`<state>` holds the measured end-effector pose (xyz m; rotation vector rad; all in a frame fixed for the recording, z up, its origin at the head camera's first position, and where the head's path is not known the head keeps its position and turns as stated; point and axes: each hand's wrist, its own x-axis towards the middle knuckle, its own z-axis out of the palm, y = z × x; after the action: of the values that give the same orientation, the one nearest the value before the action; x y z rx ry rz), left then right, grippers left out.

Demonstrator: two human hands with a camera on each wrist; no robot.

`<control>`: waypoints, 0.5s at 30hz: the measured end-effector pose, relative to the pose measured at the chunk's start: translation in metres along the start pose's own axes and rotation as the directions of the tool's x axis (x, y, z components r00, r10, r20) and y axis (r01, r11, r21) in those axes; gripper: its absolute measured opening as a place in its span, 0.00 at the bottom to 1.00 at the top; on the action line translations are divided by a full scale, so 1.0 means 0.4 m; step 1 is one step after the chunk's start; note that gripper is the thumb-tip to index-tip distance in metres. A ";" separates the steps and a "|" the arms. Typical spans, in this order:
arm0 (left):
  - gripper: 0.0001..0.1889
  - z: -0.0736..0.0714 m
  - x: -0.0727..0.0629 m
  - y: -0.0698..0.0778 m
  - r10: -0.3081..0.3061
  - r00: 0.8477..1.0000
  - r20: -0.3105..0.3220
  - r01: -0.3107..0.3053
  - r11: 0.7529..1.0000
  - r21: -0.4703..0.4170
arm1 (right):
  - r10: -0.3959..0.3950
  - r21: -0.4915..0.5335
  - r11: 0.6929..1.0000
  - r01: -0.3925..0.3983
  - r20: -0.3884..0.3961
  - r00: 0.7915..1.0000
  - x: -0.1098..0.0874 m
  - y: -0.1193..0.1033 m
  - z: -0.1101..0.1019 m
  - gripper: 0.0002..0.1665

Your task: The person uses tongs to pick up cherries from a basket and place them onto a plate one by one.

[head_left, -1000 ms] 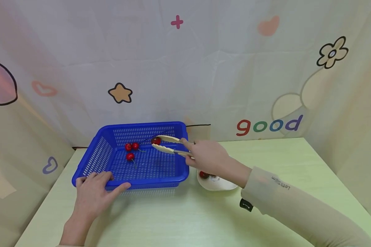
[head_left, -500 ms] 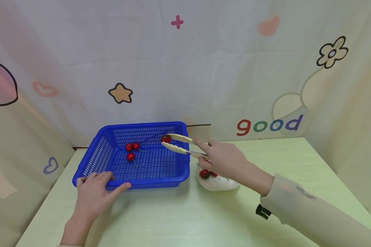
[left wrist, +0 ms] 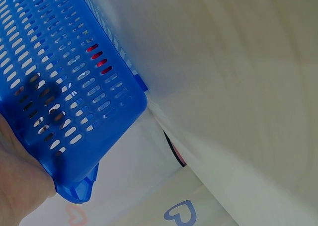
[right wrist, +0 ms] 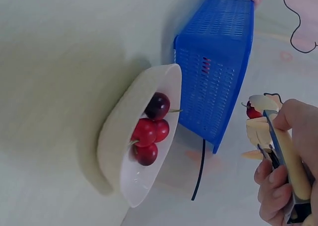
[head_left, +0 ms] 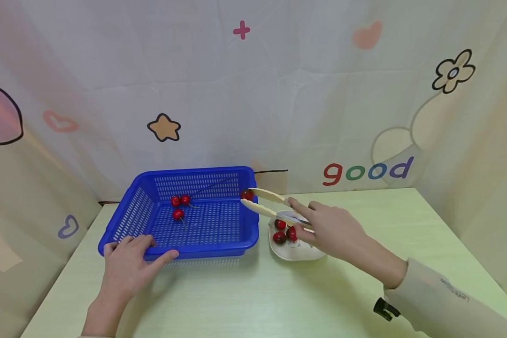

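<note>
While our left hand point(head_left: 126, 267) is gripping the near rim of a blue perforated basket point(head_left: 226, 249), its fingers curling over the edge and its thumb lying along the front, our right hand point(head_left: 335, 230) is grasping a pair of tongs point(head_left: 262, 209) with cream-coloured tips. Ahead of our right fingers and to their left, those tips are pinching a dark red cherry point(head_left: 247, 195), which is hanging above the basket's right rim. Beyond our left fingers, three red cherries point(head_left: 178, 214) are lying on the basket floor, two of them side by side and the third nearer to us. Below our right fingers, a small white bowl point(head_left: 295, 254) is standing just beside the basket, and from the right wrist we are seeing four cherries point(right wrist: 144, 132) clustering inside it. Under the fingers of both hands a pale green surface point(head_left: 236, 300) is spreading out, and well beyond them a printed curtain point(head_left: 279, 94) is bearing the word "good".
</note>
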<state>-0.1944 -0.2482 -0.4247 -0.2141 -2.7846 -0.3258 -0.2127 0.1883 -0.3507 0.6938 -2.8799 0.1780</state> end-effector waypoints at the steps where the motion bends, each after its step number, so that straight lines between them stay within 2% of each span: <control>1: 0.36 0.000 0.000 0.000 0.000 1.000 -0.001 -0.001 1.000 -0.001 | 0.000 0.001 1.000 0.000 -0.009 1.000 -0.008 0.005 0.002 0.35; 8: 0.36 -0.001 -0.001 -0.002 0.008 1.000 -0.013 -0.008 1.000 -0.001 | 0.017 0.013 1.000 -0.017 -0.060 0.998 -0.065 0.034 0.011 0.35; 15: 0.35 0.000 0.000 0.000 0.010 1.000 -0.010 -0.010 1.000 -0.005 | 0.034 0.025 0.999 -0.032 -0.068 0.997 -0.108 0.057 0.028 0.34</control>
<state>-0.1943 -0.2484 -0.4245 -0.2268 -2.7721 -0.3301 -0.1869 0.2258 -0.3718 0.6320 -2.8290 0.2361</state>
